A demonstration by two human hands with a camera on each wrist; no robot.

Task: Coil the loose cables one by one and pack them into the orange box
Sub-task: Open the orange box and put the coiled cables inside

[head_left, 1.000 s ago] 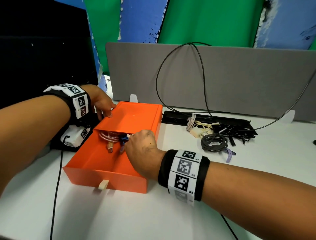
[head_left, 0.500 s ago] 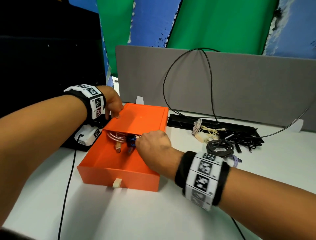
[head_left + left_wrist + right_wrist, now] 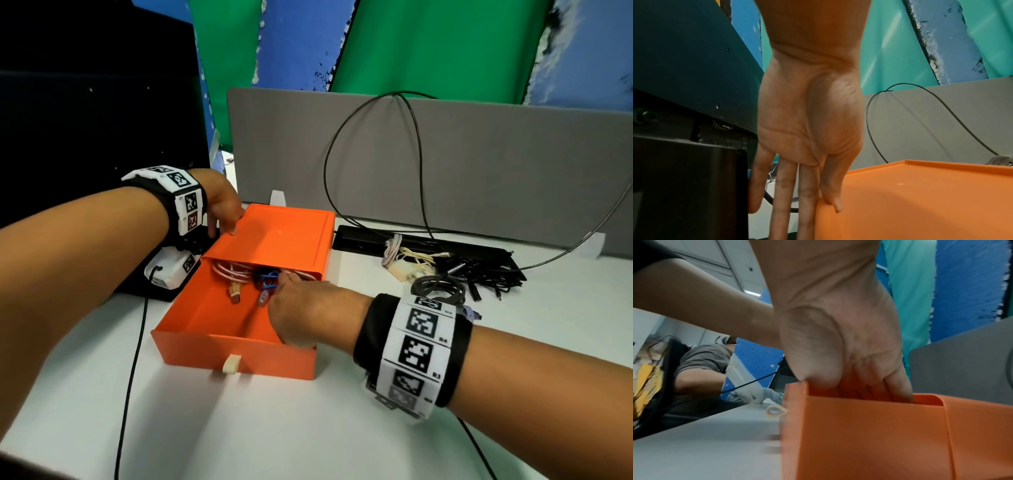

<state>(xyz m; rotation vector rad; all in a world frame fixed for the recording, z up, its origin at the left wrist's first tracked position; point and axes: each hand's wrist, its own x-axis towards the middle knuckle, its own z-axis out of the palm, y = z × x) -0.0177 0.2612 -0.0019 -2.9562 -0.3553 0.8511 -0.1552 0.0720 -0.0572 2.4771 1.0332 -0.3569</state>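
Observation:
The orange box (image 3: 267, 356) is a drawer pulled out of its sleeve (image 3: 284, 236) on the white table. A pink-white braided cable (image 3: 229, 272) and a blue cable (image 3: 269, 277) lie at the sleeve's mouth. My left hand (image 3: 227, 219) rests on the sleeve's rear left corner. Its thumb lies on top and its straight fingers (image 3: 785, 194) run down the side wall (image 3: 920, 203). My right hand (image 3: 291, 298) reaches into the drawer, fingers by the blue cable. The drawer wall (image 3: 869, 434) hides its fingertips in the wrist view.
A coiled black cable (image 3: 438, 291), a white cable bundle (image 3: 411, 260) and a loose black pile (image 3: 486, 274) lie right of the box. A grey partition (image 3: 445, 164) closes the back, a black monitor (image 3: 85, 120) the left. A thin black wire (image 3: 132, 377) crosses the table's left.
The head view has shifted a little. My left hand stays on the sleeve's corner and my right hand stays in the drawer at the cables.

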